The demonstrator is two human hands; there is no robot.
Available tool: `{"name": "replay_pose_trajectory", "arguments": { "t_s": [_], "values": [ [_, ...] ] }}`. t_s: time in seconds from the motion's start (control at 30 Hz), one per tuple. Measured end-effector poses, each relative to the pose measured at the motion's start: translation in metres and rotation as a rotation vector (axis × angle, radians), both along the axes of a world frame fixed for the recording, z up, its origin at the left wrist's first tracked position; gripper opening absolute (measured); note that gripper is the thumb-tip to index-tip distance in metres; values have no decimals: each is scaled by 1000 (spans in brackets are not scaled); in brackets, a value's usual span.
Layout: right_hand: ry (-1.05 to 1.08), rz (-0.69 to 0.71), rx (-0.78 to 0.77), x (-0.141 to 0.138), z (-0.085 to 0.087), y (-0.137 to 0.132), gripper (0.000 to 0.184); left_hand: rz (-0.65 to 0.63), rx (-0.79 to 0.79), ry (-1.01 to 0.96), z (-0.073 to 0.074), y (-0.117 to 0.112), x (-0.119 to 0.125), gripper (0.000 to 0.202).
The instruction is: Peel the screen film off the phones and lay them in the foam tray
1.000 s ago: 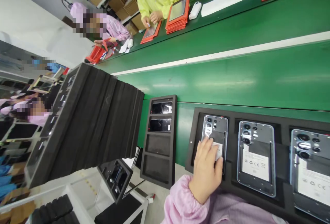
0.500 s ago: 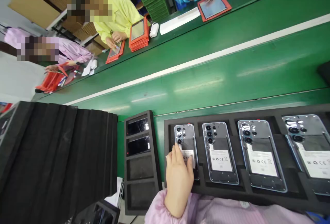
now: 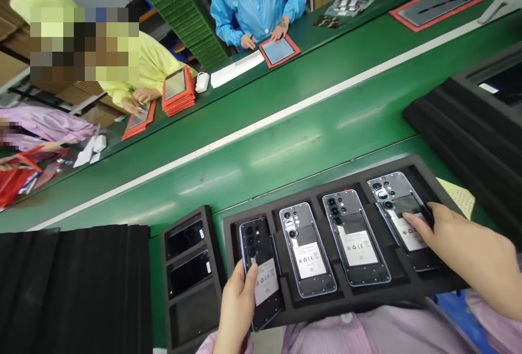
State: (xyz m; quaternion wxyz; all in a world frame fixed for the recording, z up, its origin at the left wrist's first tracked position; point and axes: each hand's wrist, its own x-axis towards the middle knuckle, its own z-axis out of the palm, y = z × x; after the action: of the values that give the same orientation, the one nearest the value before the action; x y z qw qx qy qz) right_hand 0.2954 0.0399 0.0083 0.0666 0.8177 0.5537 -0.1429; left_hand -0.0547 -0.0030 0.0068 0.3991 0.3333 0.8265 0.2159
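Left hand [image 3: 240, 299]: grasping the first phone [image 3: 267, 286], thumb on its back beside the white label, fingers at its outer edge.
Right hand [image 3: 460, 240]: closed on the fourth phone [image 3: 409, 238], thumb across its back, the other fingers partly hidden at the far edge.
First phone: at the left end of the black tray [image 3: 338, 304], tilted, its lower end over the tray's near rim.
Second phone [image 3: 310, 259] and third phone [image 3: 359, 248]: in the middle compartments, camera side up, untouched.
Fourth phone: at the tray's right end, camera side up.
Smaller tray [image 3: 215, 256]: just left of the black tray, with two dark panels [image 3: 191, 272] in its upper compartments.
Black stacks [image 3: 93, 289]: one at far left, another at right, near a yellow sheet [image 3: 457, 196].
Green surface [image 3: 261, 163]: beyond the trays; across it, a blue-sleeved person [image 3: 259, 3] touches a red-bordered panel [image 3: 278, 52].
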Motion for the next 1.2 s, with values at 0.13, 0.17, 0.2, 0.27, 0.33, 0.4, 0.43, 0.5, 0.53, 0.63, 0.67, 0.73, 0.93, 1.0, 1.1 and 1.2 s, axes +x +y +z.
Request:
{"name": "replay_pose_trajectory", "arguments": {
  "t_s": [0.13, 0.17, 0.2, 0.27, 0.33, 0.4, 0.43, 0.5, 0.53, 0.63, 0.67, 0.73, 0.93, 1.0, 1.1, 1.2],
  "values": [
    [204, -99, -109, 15, 4, 5, 27, 312, 81, -220, 12, 3, 9, 59],
    [310, -115, -53, 19, 3, 4, 27, 352, 98, -300, 13, 4, 14, 60],
    [406, -128, 5, 22, 1, 3, 28, 365, 109, -373, 12, 5, 20, 60],
    [545, -153, 90, 25, -1, 2, 33, 332, 112, -482, 7, 7, 33, 57],
    [618, -172, 104, 25, -1, 1, 37, 269, 96, -541, -2, 7, 45, 55],
    [658, -188, 104, 23, 0, 0, 38, 183, 83, -542, -13, 7, 53, 50],
    [677, -200, 110, 23, 0, -2, 39, 133, 87, -518, -18, 7, 56, 47],
    [723, -218, 129, 23, -3, -5, 38, 28, 106, -410, -25, 8, 59, 43],
    [737, -223, 148, 23, -5, -7, 39, -25, 108, -332, -27, 9, 59, 42],
    [713, -221, 211, 27, -7, -12, 40, -181, 72, -73, -29, 12, 61, 40],
    [690, -214, 229, 27, -5, -13, 40, -228, 68, 7, -28, 13, 61, 38],
    [668, -205, 254, 27, 2, -16, 37, -285, 84, 144, -27, 15, 60, 35],
    [845, -110, 166, -7, 9, -15, 32, -165, 17, -71, -20, 29, 63, 57],
    [900, -32, 43, -25, 0, -11, 30, -132, 41, -149, -20, 31, 69, 54],
    [732, 105, -47, -46, -13, -5, 28, -127, 82, -178, -21, 28, 78, 40],
    [396, 207, -24, -54, -19, 0, 28, -48, 147, -238, -19, 18, 84, 36]
  ]
}}
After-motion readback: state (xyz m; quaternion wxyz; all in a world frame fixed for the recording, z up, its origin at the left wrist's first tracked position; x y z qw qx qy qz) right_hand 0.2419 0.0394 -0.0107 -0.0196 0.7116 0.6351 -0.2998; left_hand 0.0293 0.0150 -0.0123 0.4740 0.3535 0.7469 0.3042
